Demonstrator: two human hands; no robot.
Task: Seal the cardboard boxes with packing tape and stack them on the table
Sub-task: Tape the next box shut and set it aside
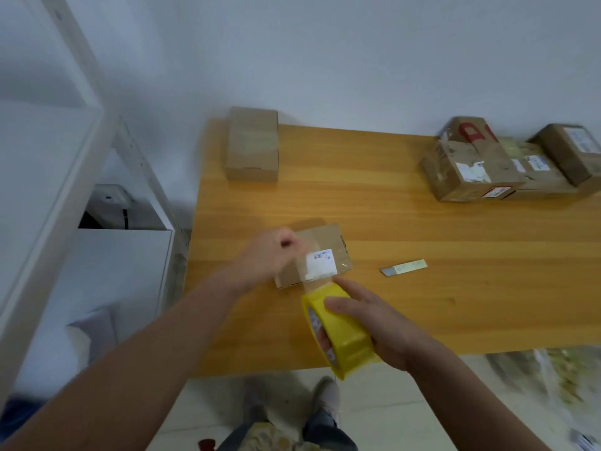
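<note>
A small cardboard box (338, 242) with a white label lies near the front left of the wooden table (390, 216). My left hand (266, 255) pinches the free end of a clear tape strip stretched across the box top. My right hand (374, 323) grips a yellow packing tape roll (341, 340) just in front of the box, index finger stretched toward the strip. The frame is blurred, so the tape's edges are faint.
A plain sealed box (252, 144) sits at the table's back left corner. Several labelled boxes (481, 164) are heaped at the back right. A utility knife (403, 266) lies right of the small box. White shelving (65, 157) stands to the left.
</note>
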